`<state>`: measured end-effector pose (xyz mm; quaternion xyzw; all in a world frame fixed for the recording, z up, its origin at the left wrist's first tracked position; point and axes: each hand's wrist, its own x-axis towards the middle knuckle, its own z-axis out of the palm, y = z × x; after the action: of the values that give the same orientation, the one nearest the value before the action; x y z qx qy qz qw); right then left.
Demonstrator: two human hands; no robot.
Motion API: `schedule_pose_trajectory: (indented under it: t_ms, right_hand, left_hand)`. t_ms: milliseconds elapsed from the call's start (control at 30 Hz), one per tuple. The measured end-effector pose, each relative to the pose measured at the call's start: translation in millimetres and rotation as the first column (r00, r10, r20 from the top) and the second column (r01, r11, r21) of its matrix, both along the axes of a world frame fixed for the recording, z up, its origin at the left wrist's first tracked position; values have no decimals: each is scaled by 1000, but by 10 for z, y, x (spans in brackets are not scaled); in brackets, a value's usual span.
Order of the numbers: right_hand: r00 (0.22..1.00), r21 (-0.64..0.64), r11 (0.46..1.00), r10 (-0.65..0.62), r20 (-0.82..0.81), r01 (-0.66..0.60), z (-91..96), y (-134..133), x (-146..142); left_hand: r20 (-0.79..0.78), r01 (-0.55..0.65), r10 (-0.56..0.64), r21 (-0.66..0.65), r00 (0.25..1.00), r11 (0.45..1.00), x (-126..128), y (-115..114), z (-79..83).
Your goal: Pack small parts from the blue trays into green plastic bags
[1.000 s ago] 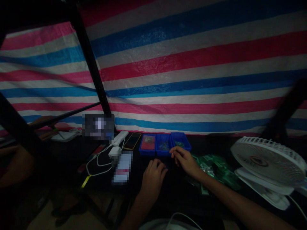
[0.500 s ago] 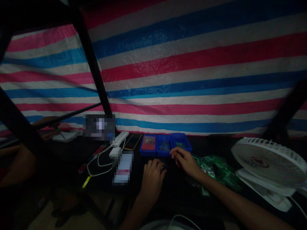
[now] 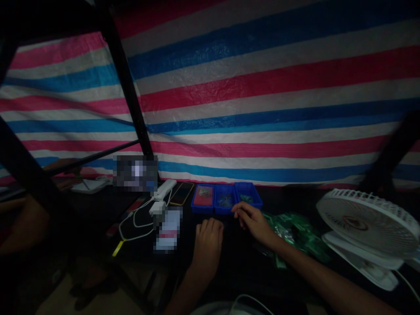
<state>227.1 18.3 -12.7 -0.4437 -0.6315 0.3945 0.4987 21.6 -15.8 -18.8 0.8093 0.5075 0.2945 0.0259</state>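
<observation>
Facing three blue trays (image 3: 223, 210), two hands (image 3: 208, 238), one fan (image 3: 364, 225)

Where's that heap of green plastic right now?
In the head camera's view, the green plastic heap lies right of centre on the black table, between the right hand and the white fan.

Three open blue boxes (image 3: 223, 211) stood upright, side by side, near the far edge of the tabletop (image 3: 241, 258). The left, red inside, held small silvery pieces (image 3: 204, 192); the middle, loose pieces (image 3: 224, 200) too dim to identify; the right, greenish pieces (image 3: 245, 198). Green packets (image 3: 303, 229) lay heaped to their right, nearer the front edge.
</observation>
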Motion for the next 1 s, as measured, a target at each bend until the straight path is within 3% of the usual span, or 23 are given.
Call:
schedule_pose_trajectory:
  t_ms: [100,200,267,433,600,1000]
  right_hand:
    - [1000,-4,1000,22,3,-22,20,-24,-14]
    - [997,-15,997,76,26,-76,51,-60,-28]
    - [991,-21,992,123,56,-122,65,-87,-41]
    - [972,-45,976,218,87,-215,51,-115,-79]
    - [982,-26,985,174,74,-172,26,-96,-76]
    - [972,-51,972,233,19,-231,-13,-61,-68]
  left_hand:
    - [277,24,11,-121,961,992,-44,34,-1]
    - [539,94,69,-269,840,958,-100,86,-19]
    - [619,135,88,-303,781,943,-122,109,-29]
    - [641,196,32,-282,767,939,-109,100,-30]
    - [642,271,-47,-256,766,928,-94,79,-21]
    - [586,267,-64,-267,808,926,-101,85,-57]
